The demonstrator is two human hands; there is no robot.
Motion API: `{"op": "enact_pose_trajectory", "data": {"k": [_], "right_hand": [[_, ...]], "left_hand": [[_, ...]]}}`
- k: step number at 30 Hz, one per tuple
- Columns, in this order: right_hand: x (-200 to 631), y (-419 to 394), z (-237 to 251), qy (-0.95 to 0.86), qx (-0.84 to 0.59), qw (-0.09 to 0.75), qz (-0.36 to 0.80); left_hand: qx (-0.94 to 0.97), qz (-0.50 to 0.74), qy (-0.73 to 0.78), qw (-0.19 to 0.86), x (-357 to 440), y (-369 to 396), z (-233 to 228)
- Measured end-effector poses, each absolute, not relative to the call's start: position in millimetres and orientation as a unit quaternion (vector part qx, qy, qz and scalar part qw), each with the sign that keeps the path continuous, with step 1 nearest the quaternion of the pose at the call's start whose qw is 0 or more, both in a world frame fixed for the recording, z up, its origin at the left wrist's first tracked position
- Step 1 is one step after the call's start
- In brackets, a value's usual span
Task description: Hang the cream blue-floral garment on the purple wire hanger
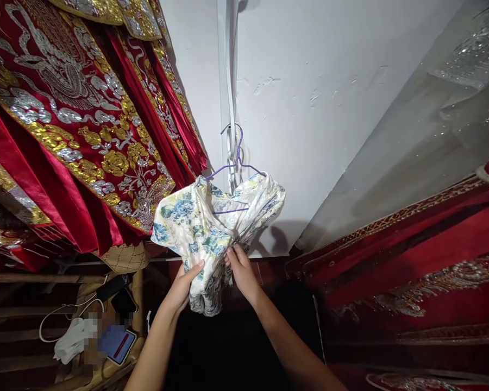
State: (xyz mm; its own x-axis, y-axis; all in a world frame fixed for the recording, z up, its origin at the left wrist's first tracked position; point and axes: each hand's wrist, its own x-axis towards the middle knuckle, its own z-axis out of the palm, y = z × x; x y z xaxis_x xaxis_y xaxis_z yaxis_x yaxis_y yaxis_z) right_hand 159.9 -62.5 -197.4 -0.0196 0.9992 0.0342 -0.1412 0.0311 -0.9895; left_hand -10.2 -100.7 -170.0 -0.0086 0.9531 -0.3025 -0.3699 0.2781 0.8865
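Note:
A white blouse [212,233] with blue and yellow flowers hangs on a purple wire hanger [239,146] in front of the wall. My left hand [185,285] grips the blouse at its lower left side, thumb lying over the front of the cloth. At the crossed V of the neckline, the fingers of my right hand [239,266] pinch the fabric near the waist. Below my hands the lower part of the blouse is bunched together. The fingers of my left hand behind the cloth are hidden.
Red garments with gold and silver embroidery [106,130] hang at the left. Below them, a bamboo stand [136,296] holds a phone [122,345], a white cable and tissue. A sheer sparkly gown [468,70] and red embroidered fabric [391,260] are at the right. A white pole [227,65] runs up the wall.

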Motion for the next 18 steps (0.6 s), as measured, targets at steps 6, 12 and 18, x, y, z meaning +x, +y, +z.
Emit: {"op": "enact_pose_trajectory", "data": {"k": [6, 12, 18], "right_hand": [[161.9, -55.5, -186.1, -0.512, -0.443, 0.504, 0.537], [155.3, -61.6, -184.5, -0.509, -0.422, 0.472, 0.582], [170.1, -70.8, -179.7, -0.442, -0.427, 0.519, 0.595]], "left_hand": [[0.297, 0.524, 0.469, 0.646, -10.9, -106.9, -166.6], [0.310, 0.513, 0.491, 0.632, -13.3, -112.0, -164.5], [0.437, 0.584, 0.622, 0.285, 10.6, -109.1, -191.8]]}}
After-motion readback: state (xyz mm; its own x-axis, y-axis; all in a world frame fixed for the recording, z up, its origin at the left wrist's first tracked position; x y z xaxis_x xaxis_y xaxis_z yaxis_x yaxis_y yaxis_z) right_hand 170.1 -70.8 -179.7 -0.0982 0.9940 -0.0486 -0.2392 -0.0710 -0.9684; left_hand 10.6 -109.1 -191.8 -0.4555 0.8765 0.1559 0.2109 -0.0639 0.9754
